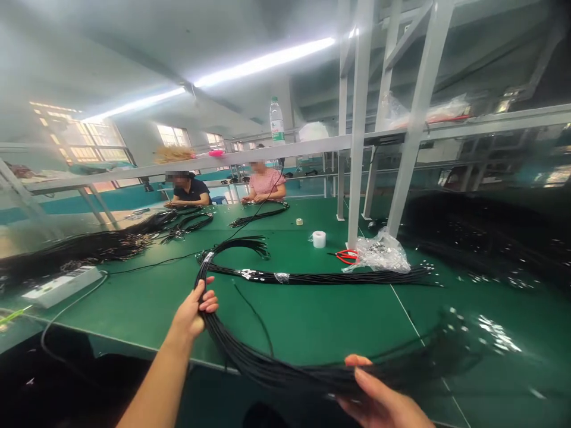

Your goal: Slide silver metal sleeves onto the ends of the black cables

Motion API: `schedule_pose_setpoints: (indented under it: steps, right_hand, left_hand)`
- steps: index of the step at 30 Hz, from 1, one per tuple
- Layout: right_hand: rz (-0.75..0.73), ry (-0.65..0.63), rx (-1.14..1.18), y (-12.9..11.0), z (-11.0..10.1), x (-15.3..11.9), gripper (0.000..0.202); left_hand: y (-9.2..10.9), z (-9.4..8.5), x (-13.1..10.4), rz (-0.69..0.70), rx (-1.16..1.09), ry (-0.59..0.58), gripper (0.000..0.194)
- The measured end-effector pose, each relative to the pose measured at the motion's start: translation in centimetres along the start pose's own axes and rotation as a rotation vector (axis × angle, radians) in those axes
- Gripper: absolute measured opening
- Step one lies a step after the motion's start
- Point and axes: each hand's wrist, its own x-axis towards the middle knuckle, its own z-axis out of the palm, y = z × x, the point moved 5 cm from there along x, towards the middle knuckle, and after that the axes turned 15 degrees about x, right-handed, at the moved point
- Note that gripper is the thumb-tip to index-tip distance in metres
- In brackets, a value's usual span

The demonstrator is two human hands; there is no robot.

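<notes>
A long bundle of thin black cables (263, 361) curves across the front of the green table (307, 321). My left hand (196, 306) is closed around it near its taped end. Lower right, my right hand (379, 395) is wrapped around the bundle from below, thumb on top. Past it the cables fan out toward the right, blurred, with pale connector tips (497, 334). Behind my hands lies a second bundle of black cables (330, 278), straight on the table, with clear tape around it and white connectors near its left end.
Red-handled pliers (347, 256), a clear plastic bag (383, 252) and a tape roll (319, 239) lie beyond. A power strip (62, 286) is at left, cable piles (80, 241) behind it. White posts (358, 131) hold a shelf. Two people sit across the table.
</notes>
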Motion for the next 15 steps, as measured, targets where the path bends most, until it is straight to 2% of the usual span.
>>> schedule_pose_setpoints:
  steps: [2,4,6,7,8,10,11,12,13,14,15]
  right_hand:
    - [0.022,-0.002,0.019,0.1,0.1,1.6,0.027]
    - [0.118,-0.063,-0.078,0.3,0.6,2.7,0.026]
    - [0.253,-0.177,-0.450,0.8,1.7,3.1,0.033]
    - [0.280,-0.235,-0.721,1.1,2.4,3.1,0.035]
    - [0.241,-0.288,-0.999,1.2,3.4,3.2,0.033]
    - [-0.010,-0.401,-1.426,1.7,6.6,3.7,0.030]
    - [-0.167,-0.458,-1.541,2.3,8.5,4.0,0.041]
    - [-0.255,-0.563,-1.617,3.5,10.3,4.4,0.066]
    - [-0.280,-0.655,-1.681,5.1,11.7,5.0,0.089]
    - [-0.259,-0.704,-1.762,6.5,12.5,5.7,0.100]
    - [-0.252,-0.693,-1.857,7.6,12.8,6.6,0.100]
  left_hand:
    - [-0.9,-1.8,1.5,-0.035,-0.001,0.074,0.017]
    - [-1.1,-4.0,2.2,-0.068,-0.003,0.154,0.017]
    - [-0.9,-5.7,2.3,-0.096,-0.010,0.210,0.018]
    - [-0.7,-6.2,2.1,-0.106,-0.017,0.220,0.018]
    - [-0.4,-6.4,1.9,-0.110,-0.026,0.217,0.018]
    - [0.6,-5.6,1.5,-0.104,-0.046,0.179,0.017]
    - [1.3,-4.8,1.2,-0.095,-0.057,0.149,0.017]
    - [2.1,-3.8,0.9,-0.083,-0.067,0.115,0.017]
    - [3.1,-2.6,0.5,-0.067,-0.076,0.080,0.017]
    - [4.1,-1.5,0.1,-0.049,-0.083,0.045,0.017]
    - [5.1,-0.4,-0.3,-0.028,-0.088,0.012,0.018]
